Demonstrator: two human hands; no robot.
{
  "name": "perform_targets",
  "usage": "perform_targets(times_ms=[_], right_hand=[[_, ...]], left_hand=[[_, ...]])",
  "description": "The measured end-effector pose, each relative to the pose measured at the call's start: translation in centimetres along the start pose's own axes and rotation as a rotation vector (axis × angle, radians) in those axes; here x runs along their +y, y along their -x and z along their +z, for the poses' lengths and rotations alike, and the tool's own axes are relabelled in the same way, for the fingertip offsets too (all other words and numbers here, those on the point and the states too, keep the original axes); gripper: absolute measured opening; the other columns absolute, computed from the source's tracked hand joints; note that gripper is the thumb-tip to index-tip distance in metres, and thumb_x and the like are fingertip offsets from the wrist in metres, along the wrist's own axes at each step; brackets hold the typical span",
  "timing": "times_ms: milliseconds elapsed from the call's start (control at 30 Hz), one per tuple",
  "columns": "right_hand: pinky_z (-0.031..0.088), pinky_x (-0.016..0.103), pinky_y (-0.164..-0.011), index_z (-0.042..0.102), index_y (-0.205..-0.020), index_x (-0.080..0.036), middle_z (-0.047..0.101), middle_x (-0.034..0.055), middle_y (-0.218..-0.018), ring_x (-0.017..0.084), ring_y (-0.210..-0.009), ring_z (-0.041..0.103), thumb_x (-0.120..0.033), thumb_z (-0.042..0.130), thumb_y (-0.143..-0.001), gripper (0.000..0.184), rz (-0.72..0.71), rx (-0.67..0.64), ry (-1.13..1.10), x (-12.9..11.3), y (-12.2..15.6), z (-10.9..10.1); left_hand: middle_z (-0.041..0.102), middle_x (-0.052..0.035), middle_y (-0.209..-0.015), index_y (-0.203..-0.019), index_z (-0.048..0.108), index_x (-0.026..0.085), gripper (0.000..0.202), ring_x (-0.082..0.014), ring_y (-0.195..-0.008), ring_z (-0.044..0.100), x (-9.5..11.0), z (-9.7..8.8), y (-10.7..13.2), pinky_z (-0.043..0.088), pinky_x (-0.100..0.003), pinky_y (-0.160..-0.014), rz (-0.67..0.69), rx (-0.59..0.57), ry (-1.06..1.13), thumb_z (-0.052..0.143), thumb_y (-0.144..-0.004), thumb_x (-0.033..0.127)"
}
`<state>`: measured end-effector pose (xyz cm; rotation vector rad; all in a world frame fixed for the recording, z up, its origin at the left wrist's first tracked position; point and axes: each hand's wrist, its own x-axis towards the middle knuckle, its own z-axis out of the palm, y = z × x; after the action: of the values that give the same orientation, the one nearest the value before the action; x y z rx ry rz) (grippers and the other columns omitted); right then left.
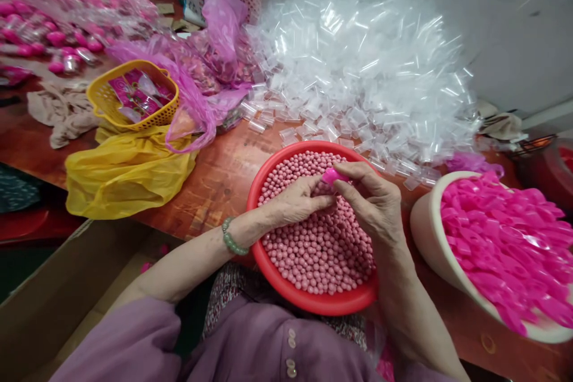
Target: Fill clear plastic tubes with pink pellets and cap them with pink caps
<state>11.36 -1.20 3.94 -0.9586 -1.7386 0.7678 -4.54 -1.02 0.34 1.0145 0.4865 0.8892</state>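
Over a red basin (256, 203) full of small round pink beads (313, 250), my two hands meet at a bright pink plastic cap (332, 175). The fingers of my left hand (298, 200) are closed round what looks like a small clear plastic tube (321, 188) with pink beads inside, mostly hidden by the fingers. My right hand (373, 200) pinches the pink cap between thumb and fingertips, at the tube's end. How firmly the cap sits on the tube I cannot tell. The basin rests at the table's front edge, against my lap.
Behind the basin lies a large heap of clear tubes (358, 65). At right stands a cream tub (432, 233) of pink plastic caps (510, 245). A yellow basket (101, 95), yellow bag (129, 173) and purple bag (224, 24) lie left, with filled pink-capped pieces (54, 39) beyond.
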Motion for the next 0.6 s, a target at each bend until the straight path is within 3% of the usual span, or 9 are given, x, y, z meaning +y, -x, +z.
perform_targets(times_ms=[300,500,600], right_hand=[[0.057,0.037,-0.093,0.076,-0.104,-0.028,0.076,0.0010,-0.101,0.018,-0.098,0.071,-0.019,0.073,-0.086,0.020,0.042,0.027,0.022,0.61,0.57,-0.35],[0.058,0.042,-0.092,0.075,-0.100,-0.024,0.075,0.0039,-0.100,0.021,-0.096,0.071,-0.023,0.073,-0.087,0.013,0.057,0.044,0.093,0.56,0.69,-0.03],[0.058,0.042,-0.094,0.072,-0.105,-0.024,0.075,0.0053,-0.104,0.022,-0.100,0.071,-0.024,0.068,-0.090,0.015,-0.012,-0.016,0.173,0.54,0.62,-0.30]], left_hand=[[0.053,0.0008,-0.076,-0.085,0.061,0.017,0.023,-0.0129,-0.073,0.047,0.40,-0.16,0.19,0.041,-0.027,-0.069,-0.016,0.001,-0.132,0.074,-0.080,0.034],[0.049,0.0023,-0.072,-0.078,0.058,0.016,0.031,-0.0102,-0.067,0.041,0.30,-0.04,0.12,0.036,-0.024,-0.062,-0.059,-0.027,-0.065,0.076,-0.077,0.042],[0.050,0.0024,-0.071,-0.076,0.057,0.016,0.039,-0.0094,-0.066,0.044,0.36,-0.01,0.12,0.038,-0.024,-0.063,-0.084,-0.024,0.013,0.080,-0.075,0.048]])
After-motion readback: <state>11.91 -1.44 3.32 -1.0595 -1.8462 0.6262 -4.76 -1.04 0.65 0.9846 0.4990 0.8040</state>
